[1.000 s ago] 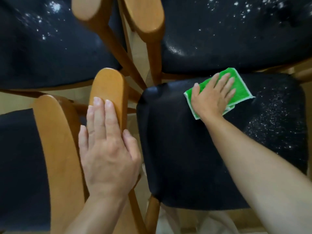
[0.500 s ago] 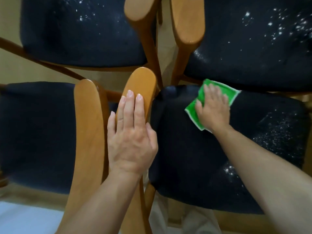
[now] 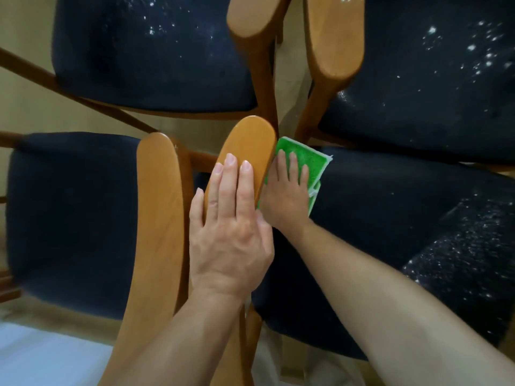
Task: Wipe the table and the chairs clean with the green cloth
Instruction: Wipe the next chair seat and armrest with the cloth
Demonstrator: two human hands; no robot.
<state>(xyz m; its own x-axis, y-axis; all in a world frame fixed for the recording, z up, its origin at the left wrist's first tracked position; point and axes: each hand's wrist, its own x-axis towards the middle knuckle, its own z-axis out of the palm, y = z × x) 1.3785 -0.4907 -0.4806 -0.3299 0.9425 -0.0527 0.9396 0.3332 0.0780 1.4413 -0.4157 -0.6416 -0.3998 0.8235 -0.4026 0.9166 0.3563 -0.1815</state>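
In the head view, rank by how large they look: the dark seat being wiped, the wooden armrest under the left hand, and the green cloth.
1. Dark seat, by far the largest.
2. Wooden armrest, though the left hand covers part of it, and it sits nearer the camera.
3. Green cloth, smallest, partly hidden under the right hand.

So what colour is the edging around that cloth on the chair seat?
White edging around a bright green cloth, pressed flat under the right hand; seen in the head view.

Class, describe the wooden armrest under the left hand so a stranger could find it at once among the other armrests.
Start at the dark seat being wiped with the green cloth. Along its left edge runs a wooden armrest. It alone has the left hand lying flat on it.
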